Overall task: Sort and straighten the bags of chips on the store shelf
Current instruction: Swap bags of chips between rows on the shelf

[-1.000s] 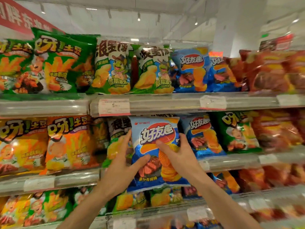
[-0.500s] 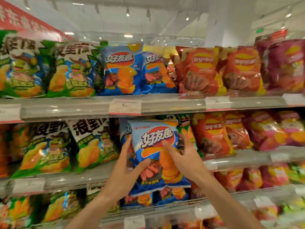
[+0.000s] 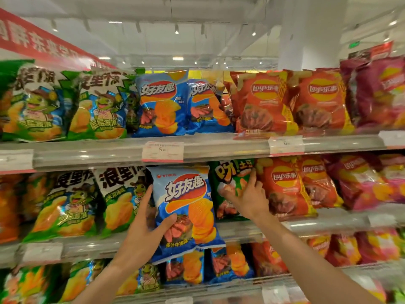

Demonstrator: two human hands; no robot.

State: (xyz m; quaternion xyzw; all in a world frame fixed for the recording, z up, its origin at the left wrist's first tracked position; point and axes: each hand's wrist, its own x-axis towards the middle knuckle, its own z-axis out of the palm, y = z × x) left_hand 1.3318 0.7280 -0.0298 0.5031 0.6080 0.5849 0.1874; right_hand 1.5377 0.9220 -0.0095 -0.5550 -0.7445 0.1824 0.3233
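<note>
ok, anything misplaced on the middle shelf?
Yes. A lone green bag sits between the blue bag held by the left hand and the red Lay's bags; the right hand is on it.

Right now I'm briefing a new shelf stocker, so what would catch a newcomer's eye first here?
The blue bag held up in front of the middle shelf, gripped by the left hand. Beside it the right hand reaches to a lone green bag wedged between the blue and the red bags. Above, two more blue bags stand on the top shelf.
</note>
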